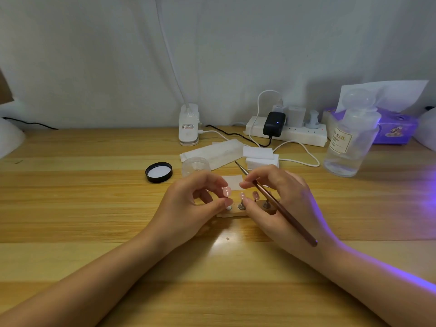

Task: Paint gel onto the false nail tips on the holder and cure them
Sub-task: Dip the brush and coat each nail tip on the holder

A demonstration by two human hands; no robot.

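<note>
The worktop (70, 208) is pale wood in long planks, its far edge against a white wall; along that edge sit a white power strip (302, 135) carrying a black adapter (274, 123), a white clip lamp base (188, 125) and, toward the far right corner, a purple tissue box (396, 129); in front of the box stands a clear plastic bottle (349, 138) with a round cap and a cream label reading "NAIL", the rest too small to read; near the middle lie folded white wipes (212, 152), stacked white pads (259, 155), a clear round jar (195, 165) and its black lid (158, 172), lying with its white liner up; just nearer, the small wooden holder (270, 210) carries glossy pink nail tips (255, 195) on metal pegs; the left hand (188, 208) pinches one pink tip (227, 191) between thumb and forefinger at the holder's left end; the right hand (283, 204), grip curled, holds a slim brown brush (283, 208) with its bristles pointing away, fingertips beside the middle peg
</note>
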